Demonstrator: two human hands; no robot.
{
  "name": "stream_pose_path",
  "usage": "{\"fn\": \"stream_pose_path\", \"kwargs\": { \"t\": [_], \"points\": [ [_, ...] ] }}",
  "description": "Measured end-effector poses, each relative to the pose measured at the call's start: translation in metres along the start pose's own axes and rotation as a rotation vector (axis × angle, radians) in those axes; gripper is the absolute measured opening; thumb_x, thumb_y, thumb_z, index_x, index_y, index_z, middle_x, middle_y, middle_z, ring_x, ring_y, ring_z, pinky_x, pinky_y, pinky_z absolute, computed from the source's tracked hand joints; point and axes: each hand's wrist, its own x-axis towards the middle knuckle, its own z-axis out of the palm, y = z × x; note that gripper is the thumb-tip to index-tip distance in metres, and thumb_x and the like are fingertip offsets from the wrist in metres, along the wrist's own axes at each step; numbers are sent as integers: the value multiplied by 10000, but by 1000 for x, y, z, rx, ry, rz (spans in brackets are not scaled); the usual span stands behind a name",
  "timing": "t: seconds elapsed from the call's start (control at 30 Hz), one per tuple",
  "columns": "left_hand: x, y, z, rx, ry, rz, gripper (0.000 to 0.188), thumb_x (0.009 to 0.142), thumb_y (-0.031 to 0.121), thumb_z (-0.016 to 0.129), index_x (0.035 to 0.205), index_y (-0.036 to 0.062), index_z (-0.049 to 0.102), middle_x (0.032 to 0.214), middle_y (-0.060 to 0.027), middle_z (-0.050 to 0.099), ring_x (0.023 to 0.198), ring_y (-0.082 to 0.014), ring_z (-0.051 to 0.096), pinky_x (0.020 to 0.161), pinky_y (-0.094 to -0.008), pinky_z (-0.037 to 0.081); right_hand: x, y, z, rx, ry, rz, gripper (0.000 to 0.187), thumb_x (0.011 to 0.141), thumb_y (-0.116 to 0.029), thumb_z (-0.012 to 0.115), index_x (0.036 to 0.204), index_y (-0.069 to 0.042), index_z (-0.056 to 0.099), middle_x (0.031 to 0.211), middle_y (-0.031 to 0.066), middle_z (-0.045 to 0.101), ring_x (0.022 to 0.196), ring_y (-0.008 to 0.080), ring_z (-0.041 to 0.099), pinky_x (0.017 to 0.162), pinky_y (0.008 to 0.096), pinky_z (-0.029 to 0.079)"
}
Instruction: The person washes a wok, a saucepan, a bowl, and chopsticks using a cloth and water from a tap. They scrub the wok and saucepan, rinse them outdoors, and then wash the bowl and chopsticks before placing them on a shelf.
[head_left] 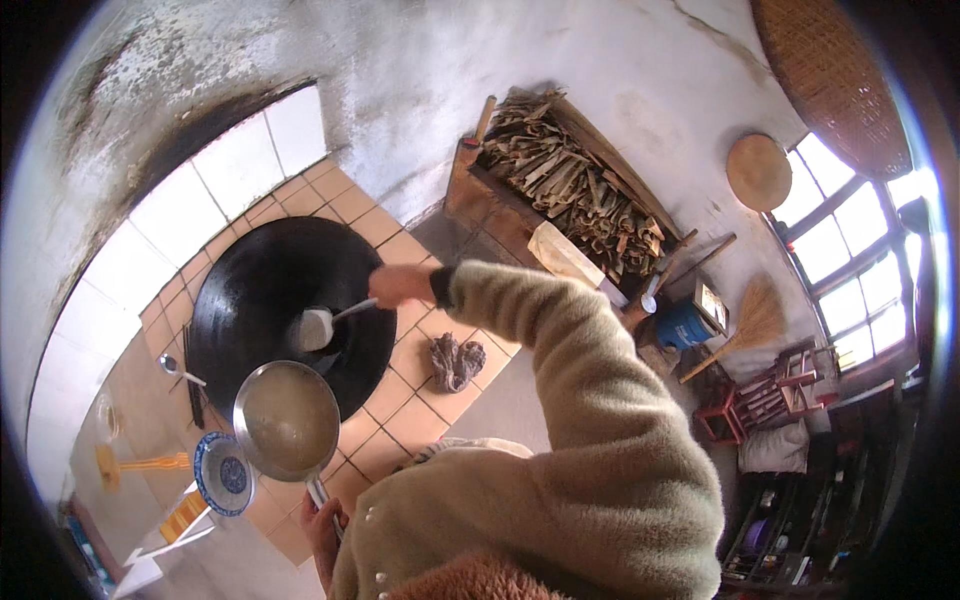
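Note:
My right hand is closed round the handle of a wok turner, whose broad head rests inside a large black wok set into a tiled stove. In my left hand is the handle of a round metal scoop holding cloudy, pale brown liquid. The scoop overlaps the wok's near left rim in view; I cannot tell whether they touch. No food shows in the wok. A dark crumpled rag lies on the tiles near my right forearm. Beside the scoop is a blue-and-white bowl.
A spoon and dark chopsticks lie left of the wok, with an orange utensil farther left. Split firewood is heaped beyond the stove. A broom, a blue bucket and red stools stand right.

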Motion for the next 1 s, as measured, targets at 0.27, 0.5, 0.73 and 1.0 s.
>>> {"fn": "stream_pose_path", "kwargs": {
  "t": [0.27,0.5,0.73,1.0],
  "points": [
    [-5,4,-3,50,68,-88,349,759,13,579,1102,1,518,602,-25,505,419,-118,497,360,-267,410,-6,-36,95,569,240,33,427,763,-174,582,1181,-91,571,824,181,639,737,284,632,665,382,500],
    [-7,4,-6,-59,24,-68,443,774,21,580,1204,27,474,612,-17,502,427,-116,504,372,-256,416,-32,-56,27,636,209,104,531,780,-137,590,1302,-104,497,1016,211,632,881,242,641,795,324,485],
    [-6,-1,-12,-38,-8,-54,490,768,23,573,1246,31,465,648,-19,512,449,-112,512,385,-261,431,-83,-82,-85,443,178,51,494,786,-79,588,1276,-86,528,703,124,543,650,58,462,596,251,447],
    [-1,-13,-17,-103,-9,-43,488,786,35,600,1255,26,464,651,-24,516,434,-110,511,375,-257,436,-126,-98,-112,-38,249,-113,505,777,-107,631,1271,-150,537,760,139,597,661,258,612,587,366,505]
  ]
}}
